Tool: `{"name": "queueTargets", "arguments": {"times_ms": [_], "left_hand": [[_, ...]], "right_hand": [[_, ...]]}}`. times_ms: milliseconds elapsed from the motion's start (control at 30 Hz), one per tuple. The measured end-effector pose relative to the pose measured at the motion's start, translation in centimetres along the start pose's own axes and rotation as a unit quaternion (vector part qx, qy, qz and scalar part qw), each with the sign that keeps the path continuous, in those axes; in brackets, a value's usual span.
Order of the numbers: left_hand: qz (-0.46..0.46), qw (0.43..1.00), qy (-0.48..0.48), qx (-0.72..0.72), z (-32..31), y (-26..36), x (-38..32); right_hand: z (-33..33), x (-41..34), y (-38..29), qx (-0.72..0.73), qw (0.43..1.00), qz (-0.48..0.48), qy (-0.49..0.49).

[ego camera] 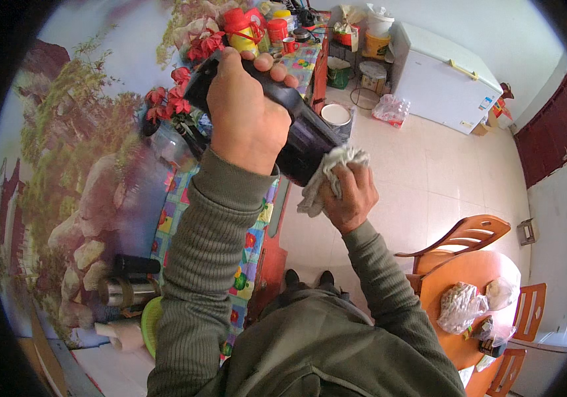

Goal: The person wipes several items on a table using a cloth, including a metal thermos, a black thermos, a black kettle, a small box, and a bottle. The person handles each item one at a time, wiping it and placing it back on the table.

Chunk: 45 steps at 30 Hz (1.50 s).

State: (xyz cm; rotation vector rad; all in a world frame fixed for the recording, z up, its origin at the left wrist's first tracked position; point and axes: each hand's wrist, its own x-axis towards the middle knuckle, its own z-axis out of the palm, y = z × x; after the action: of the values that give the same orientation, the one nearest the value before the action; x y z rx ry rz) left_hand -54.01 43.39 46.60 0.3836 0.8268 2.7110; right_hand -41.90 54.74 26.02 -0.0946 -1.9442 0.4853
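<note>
My left hand [248, 114] grips a glossy black vessel [308, 139], a vase or large bottle, around its narrower upper part. The vessel is held tilted in the air, its wide end towards the lower right. My right hand [353, 196] clutches a crumpled grey-white cloth [313, 193] and presses it against that wide end. Part of the base is hidden by the cloth. Behind my left hand are red artificial flowers [176, 97] and a clear rounded container [172, 146], partly covered by the hand and vessel.
A long red cabinet with a patterned tablecloth [256, 243] runs along my left, bearing a steel flask [124, 292] and a green basket [150, 322]. A red mug [290, 45] stands farther along. At right are a wooden table [434, 288] with bags and a white chest freezer [437, 79].
</note>
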Motion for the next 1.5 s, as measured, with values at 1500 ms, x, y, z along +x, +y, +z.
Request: {"name": "queueTargets", "arguments": {"times_ms": [1500], "left_hand": [[-0.146,0.951,-0.203,0.183,-7.5,-4.1,-8.1]], "right_hand": [[-4.8,9.7,-6.8,0.028,0.978,-0.143,-0.148]]}}
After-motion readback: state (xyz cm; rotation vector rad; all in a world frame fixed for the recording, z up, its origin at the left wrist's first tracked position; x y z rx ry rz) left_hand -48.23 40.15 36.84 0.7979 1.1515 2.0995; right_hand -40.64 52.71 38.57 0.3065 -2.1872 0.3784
